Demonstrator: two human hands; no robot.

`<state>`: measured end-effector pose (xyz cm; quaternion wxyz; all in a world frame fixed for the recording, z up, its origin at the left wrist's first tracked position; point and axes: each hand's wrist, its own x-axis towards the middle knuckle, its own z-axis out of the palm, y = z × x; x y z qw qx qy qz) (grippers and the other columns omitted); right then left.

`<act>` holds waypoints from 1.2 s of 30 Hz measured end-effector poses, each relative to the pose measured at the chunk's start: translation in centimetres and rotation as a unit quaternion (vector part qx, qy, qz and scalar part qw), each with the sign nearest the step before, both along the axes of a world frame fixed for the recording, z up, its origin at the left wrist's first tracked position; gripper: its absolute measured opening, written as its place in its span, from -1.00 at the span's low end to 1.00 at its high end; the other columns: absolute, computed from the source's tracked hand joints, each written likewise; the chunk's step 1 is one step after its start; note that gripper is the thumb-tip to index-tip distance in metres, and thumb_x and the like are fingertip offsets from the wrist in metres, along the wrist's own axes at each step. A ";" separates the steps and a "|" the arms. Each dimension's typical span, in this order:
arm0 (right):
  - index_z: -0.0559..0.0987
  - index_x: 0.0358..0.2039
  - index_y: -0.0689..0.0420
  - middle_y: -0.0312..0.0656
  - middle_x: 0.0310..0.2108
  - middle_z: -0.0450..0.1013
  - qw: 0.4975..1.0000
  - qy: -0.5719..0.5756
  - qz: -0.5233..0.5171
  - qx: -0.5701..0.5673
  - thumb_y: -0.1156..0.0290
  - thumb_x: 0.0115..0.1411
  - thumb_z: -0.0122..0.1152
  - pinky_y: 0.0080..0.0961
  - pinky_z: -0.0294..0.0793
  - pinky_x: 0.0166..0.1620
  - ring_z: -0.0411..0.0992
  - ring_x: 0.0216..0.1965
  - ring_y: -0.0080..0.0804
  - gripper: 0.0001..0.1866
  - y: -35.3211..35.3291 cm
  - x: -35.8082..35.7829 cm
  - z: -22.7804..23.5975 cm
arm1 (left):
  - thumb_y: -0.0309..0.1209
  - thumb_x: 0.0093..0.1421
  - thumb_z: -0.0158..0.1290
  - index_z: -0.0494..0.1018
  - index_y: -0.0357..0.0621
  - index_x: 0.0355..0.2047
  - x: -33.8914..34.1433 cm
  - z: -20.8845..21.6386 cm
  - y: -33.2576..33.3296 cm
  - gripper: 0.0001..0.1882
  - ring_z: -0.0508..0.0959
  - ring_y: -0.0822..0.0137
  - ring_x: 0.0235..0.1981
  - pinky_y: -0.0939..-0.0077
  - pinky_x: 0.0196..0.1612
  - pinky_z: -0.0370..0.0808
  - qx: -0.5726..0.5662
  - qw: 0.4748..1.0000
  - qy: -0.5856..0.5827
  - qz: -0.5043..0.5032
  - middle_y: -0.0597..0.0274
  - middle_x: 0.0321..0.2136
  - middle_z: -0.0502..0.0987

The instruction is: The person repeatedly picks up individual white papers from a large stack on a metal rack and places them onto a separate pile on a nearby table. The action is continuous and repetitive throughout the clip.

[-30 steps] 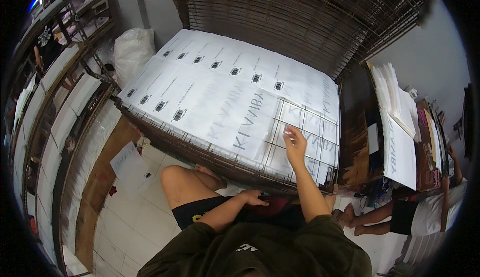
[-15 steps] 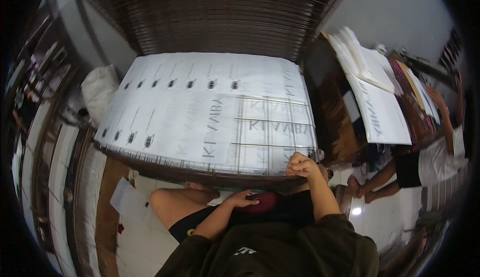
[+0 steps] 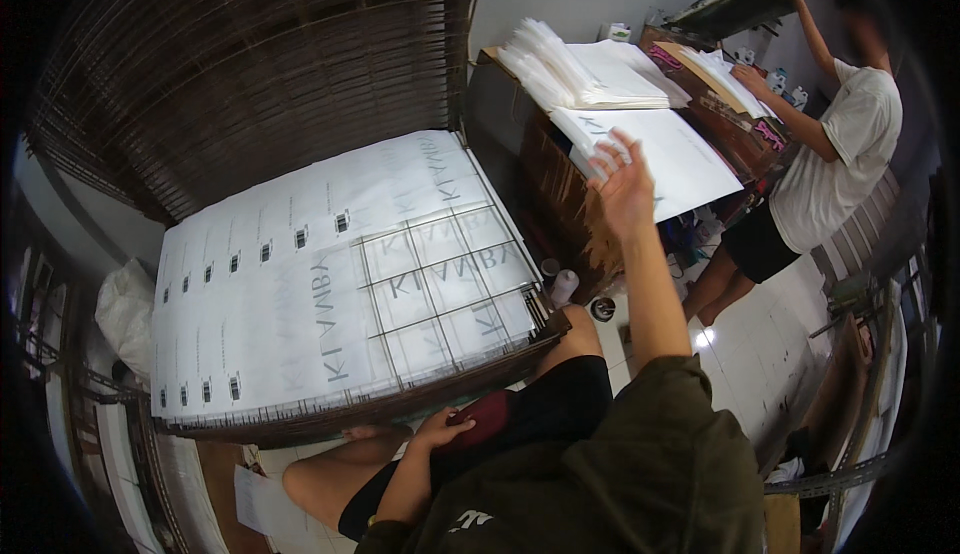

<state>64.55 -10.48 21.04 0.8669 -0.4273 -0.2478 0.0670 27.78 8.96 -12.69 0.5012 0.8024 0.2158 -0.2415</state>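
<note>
My right hand (image 3: pixel 624 186) is stretched out to the right with its fingers apart, holding nothing. It overlaps the near left part of a printed white sheet (image 3: pixel 690 159) on the wooden table; whether it touches the sheet I cannot tell. Down on my lap lies my left hand (image 3: pixel 440 428), fingers laid over the dark shorts beside a dark red patch (image 3: pixel 487 416). In front of me, several printed white sheets (image 3: pixel 250 324) cover a wire rack. Part of its wire grid (image 3: pixel 440 272) lies over the sheets at the right.
Raised dark wire racks (image 3: pixel 270 64) stand behind the sheets. A stack of white sheets (image 3: pixel 590 74) sits on the wooden table (image 3: pixel 560 179). Beyond it a co-worker (image 3: pixel 845 144) holds up a dark frame (image 3: pixel 735 4). A bottle (image 3: pixel 565 286) stands by the rack's right corner.
My view has swung to the right. My right hand, closed by the rack's front corner before, has reached out to the table's sheet and opened. The left hand stays on my lap.
</note>
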 end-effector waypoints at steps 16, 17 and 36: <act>-0.17 0.30 -0.02 -0.10 0.30 -0.11 0.919 0.161 -0.346 0.101 0.04 -0.20 0.50 0.08 0.08 0.18 -0.18 0.31 -0.11 0.22 -6.2 17.1 2.8 | 0.31 -0.11 0.10 0.27 -0.21 0.11 -0.2 -0.2 0.0 -0.03 0.32 0.08 0.15 0.32 0.16 0.24 -0.001 1.000 0.024 0.015 -0.09 0.09 0.33; -0.08 0.29 -0.01 -0.10 0.28 -0.05 0.934 0.140 -0.307 0.115 0.05 -0.19 0.50 0.06 0.08 0.18 -0.15 0.30 -0.12 0.16 -6.2 17.5 2.4 | 0.29 -0.09 0.10 0.27 -0.22 0.12 -0.2 -0.5 0.3 -0.04 0.31 0.08 0.15 0.30 0.17 0.23 0.001 1.000 0.018 0.009 -0.09 0.10 0.32; 0.21 0.17 0.17 -0.02 -0.17 0.43 0.922 -0.287 0.008 -0.259 0.66 0.10 0.01 -0.53 0.45 -0.15 0.45 -0.20 -0.40 -0.42 12.8 -4.3 20.2 | 0.39 -0.17 0.07 0.21 -0.19 0.17 -0.5 -2.3 -0.2 0.07 0.28 0.01 0.16 0.27 0.18 0.21 -0.004 1.000 0.012 0.022 -0.09 0.13 0.29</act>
